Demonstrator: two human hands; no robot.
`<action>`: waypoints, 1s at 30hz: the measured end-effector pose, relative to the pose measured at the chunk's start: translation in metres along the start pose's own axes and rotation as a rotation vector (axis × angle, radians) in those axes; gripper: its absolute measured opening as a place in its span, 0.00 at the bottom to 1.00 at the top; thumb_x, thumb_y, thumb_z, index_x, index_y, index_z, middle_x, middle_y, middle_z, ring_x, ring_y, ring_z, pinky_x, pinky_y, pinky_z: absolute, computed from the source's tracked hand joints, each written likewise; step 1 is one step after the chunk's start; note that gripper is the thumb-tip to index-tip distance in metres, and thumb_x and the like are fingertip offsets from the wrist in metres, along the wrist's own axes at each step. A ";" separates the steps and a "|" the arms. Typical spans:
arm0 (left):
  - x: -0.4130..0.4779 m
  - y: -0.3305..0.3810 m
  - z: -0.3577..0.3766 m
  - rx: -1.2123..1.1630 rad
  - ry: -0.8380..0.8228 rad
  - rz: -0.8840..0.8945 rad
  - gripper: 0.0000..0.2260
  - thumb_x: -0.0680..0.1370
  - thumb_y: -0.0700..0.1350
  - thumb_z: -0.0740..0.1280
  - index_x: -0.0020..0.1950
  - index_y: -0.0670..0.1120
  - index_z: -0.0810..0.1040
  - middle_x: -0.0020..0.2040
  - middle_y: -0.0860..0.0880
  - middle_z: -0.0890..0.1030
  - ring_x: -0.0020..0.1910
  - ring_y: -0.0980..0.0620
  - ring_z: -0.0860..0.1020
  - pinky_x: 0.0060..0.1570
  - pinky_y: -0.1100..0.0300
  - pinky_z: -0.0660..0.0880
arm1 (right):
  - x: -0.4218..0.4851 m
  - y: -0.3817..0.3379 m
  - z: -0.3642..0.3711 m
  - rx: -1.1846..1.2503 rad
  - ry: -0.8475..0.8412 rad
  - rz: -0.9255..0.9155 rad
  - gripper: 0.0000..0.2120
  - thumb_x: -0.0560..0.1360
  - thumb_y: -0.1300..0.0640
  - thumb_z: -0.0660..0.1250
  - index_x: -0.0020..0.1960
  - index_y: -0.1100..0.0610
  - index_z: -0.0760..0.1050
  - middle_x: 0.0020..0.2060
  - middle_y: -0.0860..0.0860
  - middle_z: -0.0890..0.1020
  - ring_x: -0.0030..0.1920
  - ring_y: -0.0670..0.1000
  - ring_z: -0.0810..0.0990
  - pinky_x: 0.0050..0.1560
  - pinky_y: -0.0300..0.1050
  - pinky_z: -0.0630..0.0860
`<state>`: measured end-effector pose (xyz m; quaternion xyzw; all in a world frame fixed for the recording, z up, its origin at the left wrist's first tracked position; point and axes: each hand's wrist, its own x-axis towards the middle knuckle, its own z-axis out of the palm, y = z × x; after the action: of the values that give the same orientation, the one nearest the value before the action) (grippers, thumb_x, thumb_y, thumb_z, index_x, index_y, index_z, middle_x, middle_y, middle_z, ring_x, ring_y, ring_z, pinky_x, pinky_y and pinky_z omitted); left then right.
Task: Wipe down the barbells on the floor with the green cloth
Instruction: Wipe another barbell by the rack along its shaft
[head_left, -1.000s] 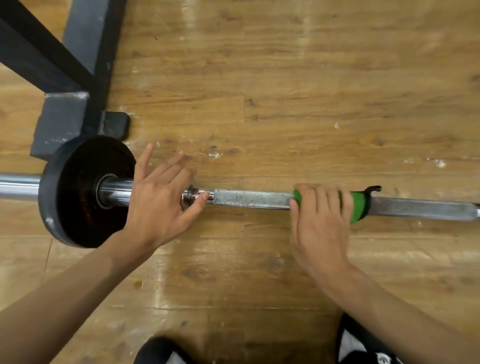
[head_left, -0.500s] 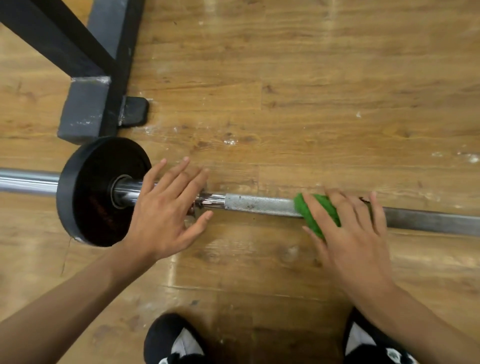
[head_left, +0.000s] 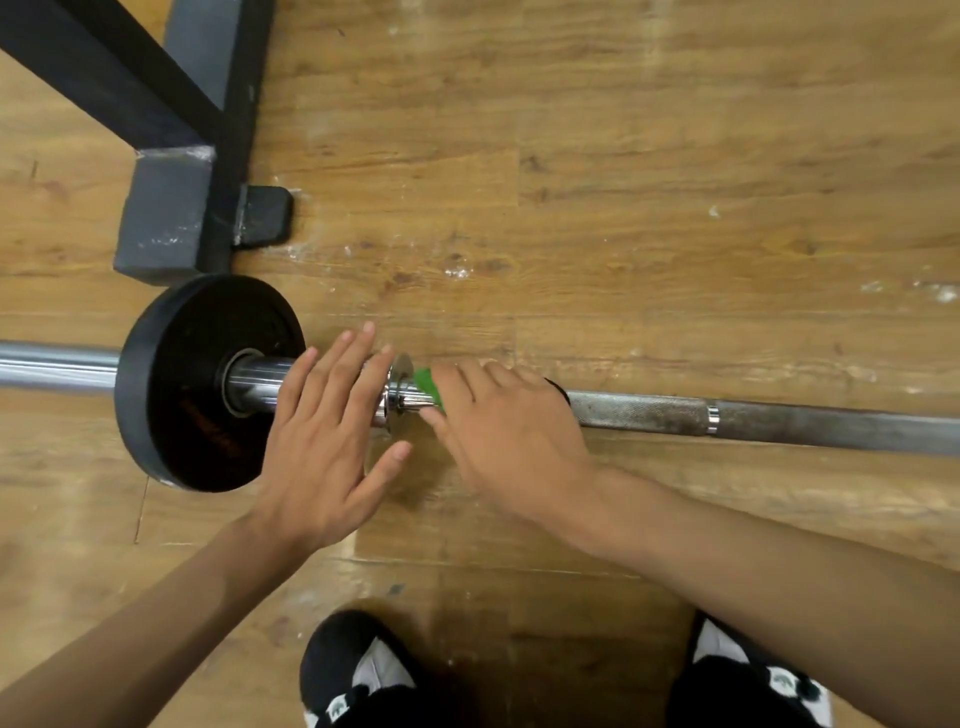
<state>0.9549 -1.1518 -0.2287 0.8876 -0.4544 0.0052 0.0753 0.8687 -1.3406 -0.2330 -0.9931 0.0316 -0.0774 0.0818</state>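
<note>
A long grey steel barbell (head_left: 649, 413) lies on the worn wooden plank floor (head_left: 623, 156), crossing the view from the left edge to the right edge. The right hand (head_left: 509, 436) curls over its shaft and grips a small green cloth (head_left: 428, 384) wrapped against the bar, touching the shiny chrome collar (head_left: 397, 387). Only a corner of the cloth shows past the thumb. The left hand (head_left: 322, 441) lies flat with fingers straight and spread, resting on the polished sleeve between the collar and the round black weight plate (head_left: 176, 384). It closes off the bar on that side. To the right of the wiping hand the knurled shaft runs uncovered to the picture's edge. Beyond the bar, the floorboards lie open toward the top and right. The dark grey metal base of a rack frame (head_left: 166, 218), with a black foot block (head_left: 265, 215), stands just behind the plate. Two black-and-white shoes (head_left: 358, 670) sit on the near side, well apart from the bar.
</note>
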 end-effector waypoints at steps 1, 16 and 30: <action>-0.001 0.000 0.000 0.001 0.001 0.002 0.34 0.85 0.63 0.47 0.82 0.40 0.62 0.83 0.40 0.61 0.82 0.40 0.60 0.78 0.35 0.57 | -0.009 0.012 -0.005 -0.011 -0.012 -0.004 0.21 0.84 0.45 0.53 0.60 0.56 0.79 0.44 0.52 0.84 0.42 0.54 0.83 0.42 0.48 0.75; 0.013 -0.009 0.005 -0.016 0.062 0.069 0.37 0.83 0.66 0.49 0.79 0.38 0.64 0.81 0.39 0.65 0.73 0.36 0.70 0.73 0.38 0.61 | -0.047 0.061 -0.017 -0.016 0.044 0.240 0.22 0.86 0.46 0.52 0.57 0.58 0.80 0.45 0.54 0.83 0.44 0.59 0.81 0.48 0.54 0.69; 0.014 -0.003 -0.004 -0.026 -0.048 0.027 0.39 0.82 0.69 0.48 0.81 0.40 0.63 0.83 0.42 0.62 0.75 0.39 0.70 0.74 0.38 0.62 | -0.035 0.064 -0.019 -0.095 -0.127 -0.002 0.24 0.85 0.39 0.53 0.63 0.56 0.77 0.47 0.54 0.82 0.43 0.57 0.81 0.45 0.51 0.76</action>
<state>0.9657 -1.1608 -0.2237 0.8803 -0.4679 -0.0209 0.0758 0.8278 -1.4042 -0.2307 -0.9988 0.0290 -0.0125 0.0361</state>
